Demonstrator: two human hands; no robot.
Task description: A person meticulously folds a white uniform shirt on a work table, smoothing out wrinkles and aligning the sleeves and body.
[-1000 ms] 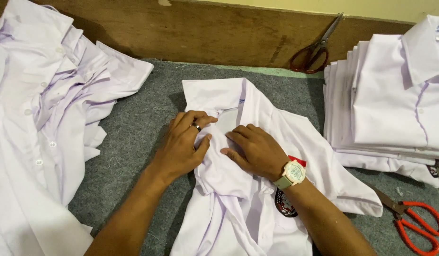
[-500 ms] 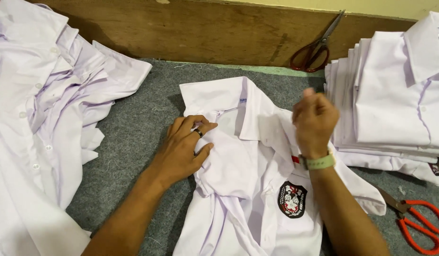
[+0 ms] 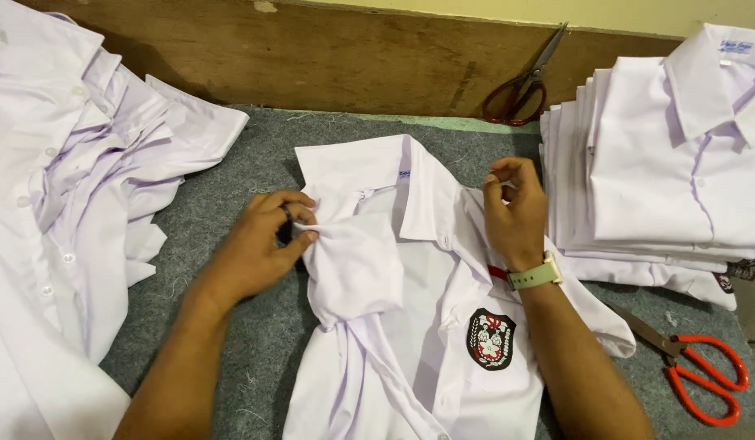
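Observation:
A white collared shirt (image 3: 426, 342) with a red, black and white badge on its chest pocket lies open on the grey felt table (image 3: 231, 342). My left hand (image 3: 263, 244) pinches a bunched fold of the shirt's left front near the collar. My right hand (image 3: 514, 216), wearing a pale wristwatch, is raised over the shirt's right collar side with fingertips curled together; I cannot tell whether it pinches anything.
A loose heap of white shirts (image 3: 60, 212) fills the left. A neat stack of folded white shirts (image 3: 671, 171) sits at the right. Orange-handled scissors (image 3: 695, 367) lie at the front right. Dark red-handled scissors (image 3: 524, 85) lean against the wooden back board.
My right hand lifted off the shirt's front and rose to the right, uncovering the badge. My left hand stayed on the bunched cloth near the collar.

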